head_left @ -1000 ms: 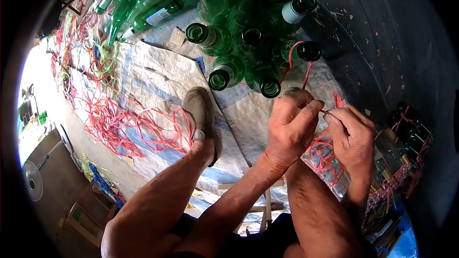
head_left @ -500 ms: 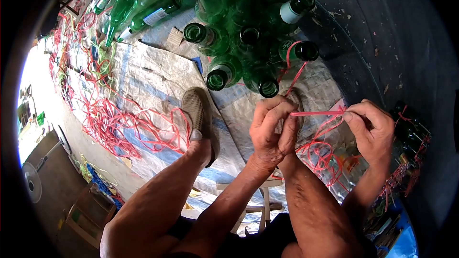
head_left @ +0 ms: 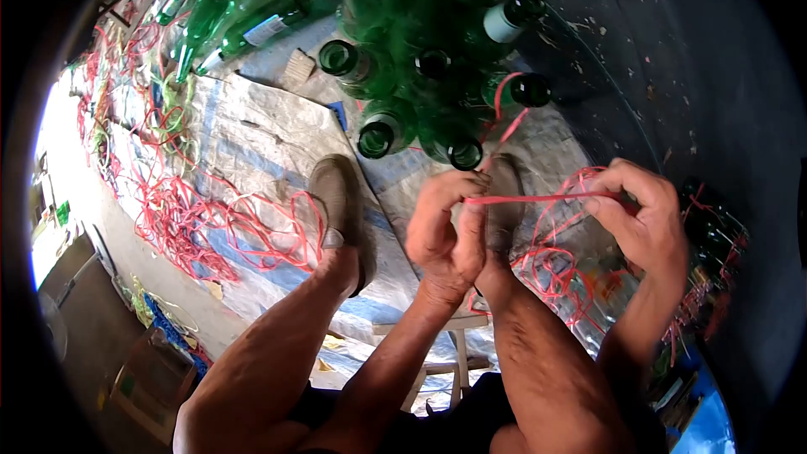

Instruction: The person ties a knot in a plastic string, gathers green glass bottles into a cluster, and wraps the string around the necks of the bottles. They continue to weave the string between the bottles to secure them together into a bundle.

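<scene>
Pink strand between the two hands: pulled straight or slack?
Pulled straight: the pink strand runs in a nearly straight line from the left hand to the right hand, without visible sag.

A creased, pale woven sheet (head_left: 261,139) with blue stripes is spread over the floor (head_left: 119,220), whose bare grey part is seen at the left. Strong white light (head_left: 57,139) comes in at the left edge. At the upper right lies a dark surface (head_left: 706,76) with scattered scraps. A pale wooden furniture leg (head_left: 461,357) stands at the lower middle.
</scene>
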### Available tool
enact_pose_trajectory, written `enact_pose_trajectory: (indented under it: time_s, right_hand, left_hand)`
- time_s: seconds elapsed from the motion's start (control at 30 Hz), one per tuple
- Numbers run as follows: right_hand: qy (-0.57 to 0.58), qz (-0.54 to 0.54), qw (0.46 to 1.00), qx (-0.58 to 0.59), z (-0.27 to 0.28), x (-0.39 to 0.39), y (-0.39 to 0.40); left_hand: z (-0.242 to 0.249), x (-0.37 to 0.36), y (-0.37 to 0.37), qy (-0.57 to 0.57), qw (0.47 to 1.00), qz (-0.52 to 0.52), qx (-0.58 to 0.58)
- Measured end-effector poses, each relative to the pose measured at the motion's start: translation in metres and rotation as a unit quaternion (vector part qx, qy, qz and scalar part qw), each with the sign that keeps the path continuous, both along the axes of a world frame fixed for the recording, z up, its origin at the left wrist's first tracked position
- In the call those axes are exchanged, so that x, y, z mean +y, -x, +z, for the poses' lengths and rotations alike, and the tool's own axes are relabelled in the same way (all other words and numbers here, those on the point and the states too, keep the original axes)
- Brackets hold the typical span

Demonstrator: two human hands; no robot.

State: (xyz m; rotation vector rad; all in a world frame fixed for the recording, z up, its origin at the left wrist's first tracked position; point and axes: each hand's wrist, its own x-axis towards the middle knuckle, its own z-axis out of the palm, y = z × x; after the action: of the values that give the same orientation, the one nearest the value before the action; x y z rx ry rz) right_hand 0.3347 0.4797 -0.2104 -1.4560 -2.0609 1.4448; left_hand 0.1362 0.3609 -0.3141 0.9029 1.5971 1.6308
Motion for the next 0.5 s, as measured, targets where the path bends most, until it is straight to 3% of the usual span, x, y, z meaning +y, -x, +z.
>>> enact_pose_trajectory:
  time_s: [0.07,0.17,0.2,0.3,0.5]
  right_hand:
    - [0.038,0.017,0.999,-0.009,-0.005,0.003,-0.012]
    - [0.237,-0.079,0.962,0.108,-0.018,0.000,-0.030]
    - [0.263,-0.083,0.947,0.164,-0.027,-0.002,-0.034]
    - [0.344,-0.136,0.912,0.177,-0.036,-0.004,-0.046]
    - [0.307,-0.164,0.923,0.163,-0.048,-0.015,-0.069]
  left_hand:
    - [-0.005,0.001,0.004,-0.001,1.000,-0.007,0.007]
    - [0.003,0.005,0.005,0.032,0.998,0.006,-0.059]
    - [0.004,0.006,0.005,0.029,0.997,0.011,-0.069]
    - [0.000,0.003,0.004,0.025,0.996,0.020,-0.083]
    - [-0.007,0.001,0.007,0.013,0.987,0.031,-0.160]
